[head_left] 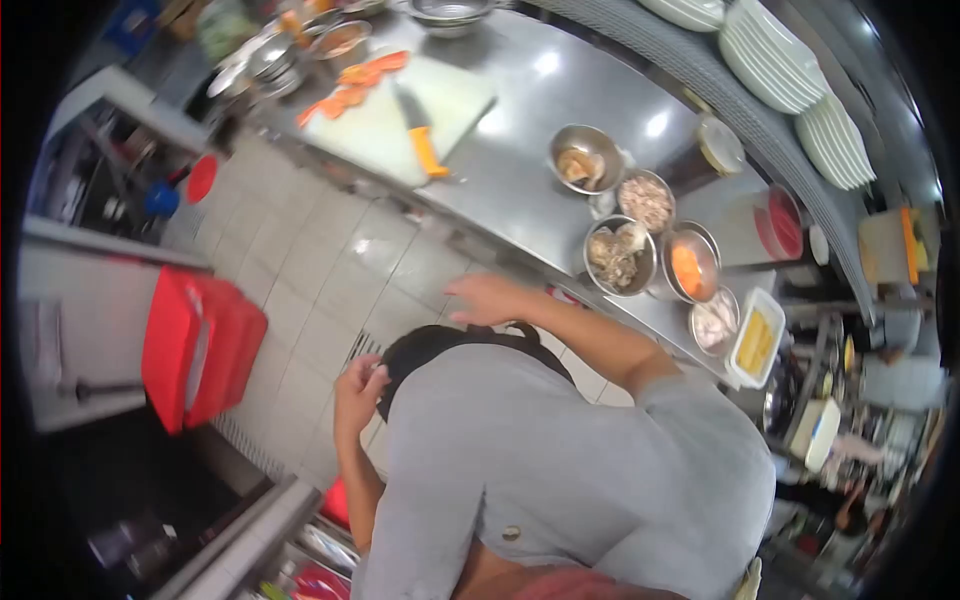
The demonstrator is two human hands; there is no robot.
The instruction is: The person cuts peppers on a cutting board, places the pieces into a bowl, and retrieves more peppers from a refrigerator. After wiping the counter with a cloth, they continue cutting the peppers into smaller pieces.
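Note:
My right hand is held out in front of my waist, between me and the steel counter, with its fingers apart and nothing in them. Off to the other side, my left hand hovers beside the black cloth at my waist, its fingers loosely bent and no object showing in it. On the counter, a white cutting board carries a knife with a yellow handle and orange-red slices. Neither hand touches these.
Along the steel counter stand metal bowls of food, including pale chopped pieces and an orange item, plus a white tub of yellow pieces. Stacked white plates fill the shelf. A red bin stands left on the tiled floor.

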